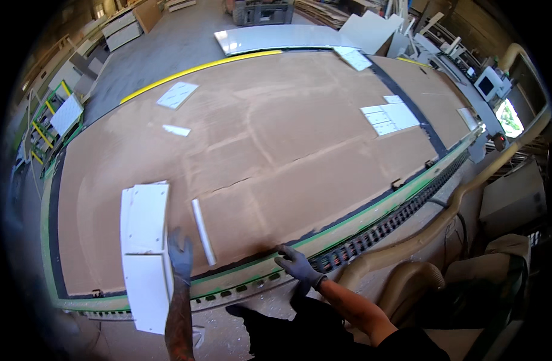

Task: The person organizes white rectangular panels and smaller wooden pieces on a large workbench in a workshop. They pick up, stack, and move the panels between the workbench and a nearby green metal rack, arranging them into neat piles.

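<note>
White panels (144,219) lie left of the strip (203,233); left hand (180,257), fingers extended, between them, grip indeterminable; right hand (296,265), half-open, empty, right of the strip.

From afar I see smooth white oblong board panels (144,218) and a broad, matt, brown wood-like tabletop (234,159).
</note>
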Demonstrator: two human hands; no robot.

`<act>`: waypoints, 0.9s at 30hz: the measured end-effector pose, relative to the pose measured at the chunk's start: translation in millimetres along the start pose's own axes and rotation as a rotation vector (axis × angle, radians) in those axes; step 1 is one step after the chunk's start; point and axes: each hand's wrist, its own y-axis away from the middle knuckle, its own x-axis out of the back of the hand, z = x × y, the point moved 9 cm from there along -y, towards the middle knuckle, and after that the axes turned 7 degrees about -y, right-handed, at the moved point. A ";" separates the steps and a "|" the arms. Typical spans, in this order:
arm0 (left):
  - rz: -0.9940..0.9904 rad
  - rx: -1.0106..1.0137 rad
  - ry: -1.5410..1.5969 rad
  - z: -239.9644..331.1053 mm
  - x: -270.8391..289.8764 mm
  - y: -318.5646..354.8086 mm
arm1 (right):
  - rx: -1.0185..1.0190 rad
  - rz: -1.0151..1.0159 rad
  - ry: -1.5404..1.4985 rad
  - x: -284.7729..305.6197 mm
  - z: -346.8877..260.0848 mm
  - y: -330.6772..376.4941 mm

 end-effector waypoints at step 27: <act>-0.589 -0.737 -0.061 537.7 -684.6 -9.0 | 0.008 0.708 -0.202 880.0 163.6 -201.0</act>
